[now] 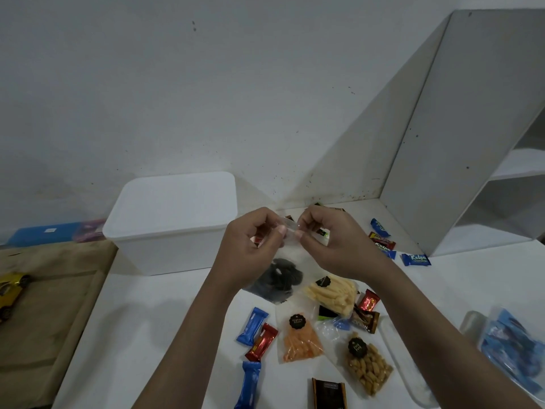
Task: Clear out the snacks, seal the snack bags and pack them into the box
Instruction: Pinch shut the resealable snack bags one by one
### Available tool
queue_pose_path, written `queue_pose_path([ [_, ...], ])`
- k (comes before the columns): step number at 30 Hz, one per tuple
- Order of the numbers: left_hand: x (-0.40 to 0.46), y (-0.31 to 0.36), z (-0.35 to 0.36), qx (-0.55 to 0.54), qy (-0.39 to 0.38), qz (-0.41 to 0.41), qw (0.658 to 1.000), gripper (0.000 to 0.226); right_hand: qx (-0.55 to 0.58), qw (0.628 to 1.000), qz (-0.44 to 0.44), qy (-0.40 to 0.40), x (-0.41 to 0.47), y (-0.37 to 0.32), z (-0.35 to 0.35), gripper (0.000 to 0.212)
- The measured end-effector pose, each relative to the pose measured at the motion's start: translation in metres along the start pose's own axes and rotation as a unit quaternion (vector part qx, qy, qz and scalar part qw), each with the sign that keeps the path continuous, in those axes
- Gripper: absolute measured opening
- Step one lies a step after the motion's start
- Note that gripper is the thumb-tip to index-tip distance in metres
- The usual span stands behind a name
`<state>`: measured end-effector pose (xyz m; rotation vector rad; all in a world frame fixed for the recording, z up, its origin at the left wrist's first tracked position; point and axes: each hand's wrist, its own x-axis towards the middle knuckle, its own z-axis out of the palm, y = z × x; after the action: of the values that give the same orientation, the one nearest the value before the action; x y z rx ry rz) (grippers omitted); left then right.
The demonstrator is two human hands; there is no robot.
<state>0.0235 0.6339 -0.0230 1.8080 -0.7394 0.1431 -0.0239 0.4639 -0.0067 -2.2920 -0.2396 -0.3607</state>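
Both my hands hold a clear snack bag of dark round snacks (277, 280) up above the white table. My left hand (250, 246) and my right hand (327, 240) pinch the bag's top strip between thumbs and fingers, close together. A white box (174, 222) stands behind my left hand, its opening turned away from view. Other clear bags lie below my hands: yellow sticks (336, 293), orange pieces (300, 340), brown nuts (368, 367).
Wrapped candies in blue (252, 326), red (262, 342) and brown lie scattered on the white table (141, 335). A zip bag of blue candies (513, 349) sits at the right. A white shelf unit (472, 143) rises at the right; a wooden surface with a yellow toy car (10, 290) lies left.
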Motion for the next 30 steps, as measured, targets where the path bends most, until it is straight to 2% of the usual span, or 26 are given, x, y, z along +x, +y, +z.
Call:
queue_pose_path([
  [4, -0.003, 0.000, 0.003, 0.018, -0.012, 0.016, 1.000, 0.025, -0.026, 1.000, -0.007, -0.004, -0.003, -0.003, 0.000, 0.004],
  [8, -0.006, 0.001, 0.006, 0.015, -0.024, 0.012, 1.000, 0.011, -0.048, 0.998, -0.027, 0.015, -0.006, -0.006, 0.001, 0.005],
  [14, -0.008, 0.005, -0.001, 0.015, -0.084, -0.009, 0.996, 0.010, -0.069, 0.996, -0.053, -0.004, -0.013, -0.006, 0.001, 0.002],
  [20, -0.013, 0.011, -0.002, 0.062, -0.053, 0.044, 0.996, 0.015, -0.082, 0.993, -0.077, -0.035, -0.015, -0.010, -0.004, 0.002],
  [23, -0.012, 0.009, -0.010, 0.025, -0.040, 0.028, 0.999, 0.013, -0.064, 0.995, -0.062, -0.050, -0.014, -0.010, -0.012, 0.004],
  [26, -0.010, 0.008, -0.018, 0.003, -0.042, 0.016, 0.999, 0.013, -0.052, 0.997, -0.040, -0.030, -0.015, -0.008, -0.022, 0.010],
  [30, -0.008, 0.011, -0.019, -0.007, -0.059, 0.007, 0.998, 0.016, -0.027, 0.998, -0.057, -0.018, -0.014, -0.010, -0.023, 0.008],
])
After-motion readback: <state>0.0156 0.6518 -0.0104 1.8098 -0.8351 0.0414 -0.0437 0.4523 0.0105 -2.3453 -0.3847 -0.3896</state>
